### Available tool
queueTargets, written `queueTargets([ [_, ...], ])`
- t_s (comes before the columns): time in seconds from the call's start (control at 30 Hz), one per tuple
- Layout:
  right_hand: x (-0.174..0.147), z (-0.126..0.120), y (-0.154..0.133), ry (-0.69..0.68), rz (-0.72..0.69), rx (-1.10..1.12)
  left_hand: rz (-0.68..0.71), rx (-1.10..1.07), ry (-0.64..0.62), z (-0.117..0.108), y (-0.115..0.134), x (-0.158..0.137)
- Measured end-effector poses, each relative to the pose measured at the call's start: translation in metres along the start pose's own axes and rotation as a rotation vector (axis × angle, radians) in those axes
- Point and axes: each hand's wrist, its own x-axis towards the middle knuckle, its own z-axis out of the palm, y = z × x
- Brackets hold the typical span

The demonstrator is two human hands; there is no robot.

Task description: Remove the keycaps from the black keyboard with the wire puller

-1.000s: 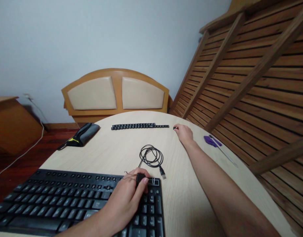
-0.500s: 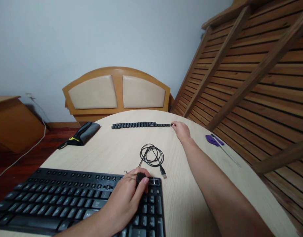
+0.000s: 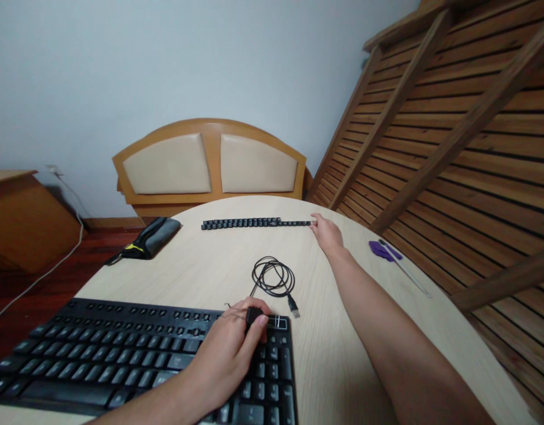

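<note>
Black keys (image 3: 240, 224) make a crosswise row just left of my nearer right hand (image 3: 328, 232), its fingers parted or gripping I cannot tell, while my left hand (image 3: 230, 347) pinches a black block (image 3: 253, 314).

keyboard (image 3: 121, 354): 1 | hands (image 3: 227, 348): 2 | USB plug (image 3: 293, 304): 1 | headboard (image 3: 215, 158): 1

No text is legible; the keyboard (image 3: 94, 355) seems too blurred to read.

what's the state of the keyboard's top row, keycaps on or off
Off where visible: the keyboard shows bare sockets there; keycaps lie lined up beyond.
</note>
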Motion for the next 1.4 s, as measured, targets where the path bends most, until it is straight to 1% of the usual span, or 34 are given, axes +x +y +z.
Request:
queueTargets([
  [0.17,-0.019,-0.016,-0.015,-0.025,-0.030,-0.040,0.003,0.003,-0.010,-0.002,0.003,0.001],
  [0.3,-0.052,-0.036,-0.045,-0.060,-0.142,-0.011,-0.016,-0.042,0.016,-0.003,0.005,0.001],
  [0.4,-0.087,-0.055,-0.074,-0.107,-0.262,0.068,-0.035,-0.136,0.097,-0.004,0.006,-0.001],
  [0.5,-0.128,-0.077,-0.102,-0.178,-0.401,0.156,-0.020,-0.253,0.184,-0.007,0.005,-0.001],
  [0.6,-0.165,-0.095,-0.122,-0.271,-0.585,0.345,0.006,-0.370,0.260,-0.011,0.003,0.002],
  [0.67,-0.183,-0.100,-0.129,-0.319,-0.635,0.427,0.012,-0.417,0.297,-0.015,0.002,0.004],
  [0.73,-0.192,-0.100,-0.132,-0.368,-0.635,0.471,0.006,-0.427,0.318,-0.019,0.002,0.005],
  [0.83,-0.193,-0.098,-0.130,-0.404,-0.601,0.471,-0.005,-0.404,0.331,-0.022,0.004,0.006],
  [0.97,-0.184,-0.103,-0.115,-0.434,-0.562,0.451,-0.005,-0.367,0.335,-0.023,0.005,0.005],
  [1.13,-0.170,-0.117,-0.084,-0.497,-0.479,0.418,-0.022,-0.333,0.340,-0.025,0.003,0.007],
  [1.3,-0.158,-0.134,-0.051,-0.609,-0.396,0.393,-0.029,-0.298,0.351,-0.028,0.002,0.011],
  [1.4,-0.152,-0.142,-0.031,-0.648,-0.346,0.322,-0.043,-0.251,0.352,-0.030,0.002,0.012],
])
